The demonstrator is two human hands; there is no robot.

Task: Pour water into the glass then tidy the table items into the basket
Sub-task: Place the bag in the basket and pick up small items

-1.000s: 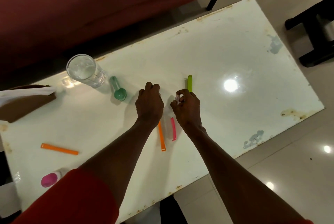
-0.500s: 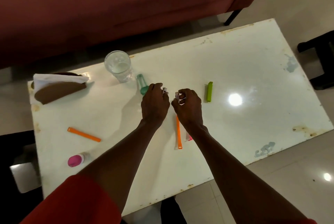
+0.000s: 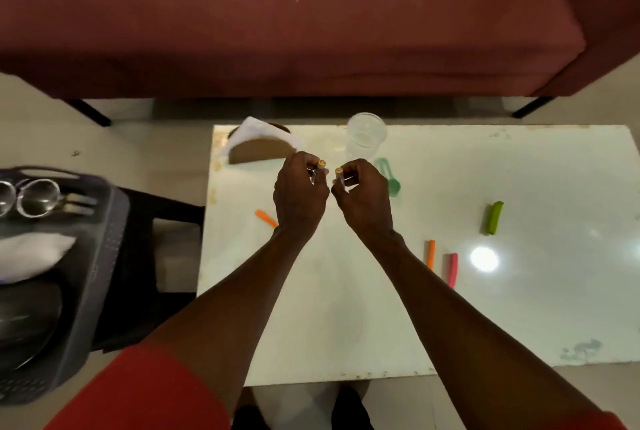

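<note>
Head view looks down on a white table [image 3: 346, 325] with both hands raised over its far half. The left hand [image 3: 299, 194] curls its fingers round a small clear item with an orange-yellow end [image 3: 321, 164], pinched near the fingertips. The right hand [image 3: 363, 197] pinches a second small item with an orange end [image 3: 338, 171] in the same way, thumb and fingers closed on it. The two hands sit just beside each other, apart by a narrow gap (what the items are is too small to tell).

The glass [image 3: 366, 134] stands upright near the far edge of the table, just beyond the right hand. A green spoon-like piece [image 3: 389, 175] lies beside it, partly behind the right hand. A napkin holder with white paper [image 3: 263, 145] stands at the far left corner. An orange stick [image 3: 266, 218] lies partly hidden under the left wrist. Another orange stick [image 3: 430, 254] and a pink stick [image 3: 452, 269] lie side by side right of the right forearm, and a green clip [image 3: 492, 218] lies further right.

The dark basket [image 3: 104, 256] sits off the table's left side, holding glassware [image 3: 36, 201] and a white cloth [image 3: 31, 253]. A dark red sofa [image 3: 311, 13] fills the background.
</note>
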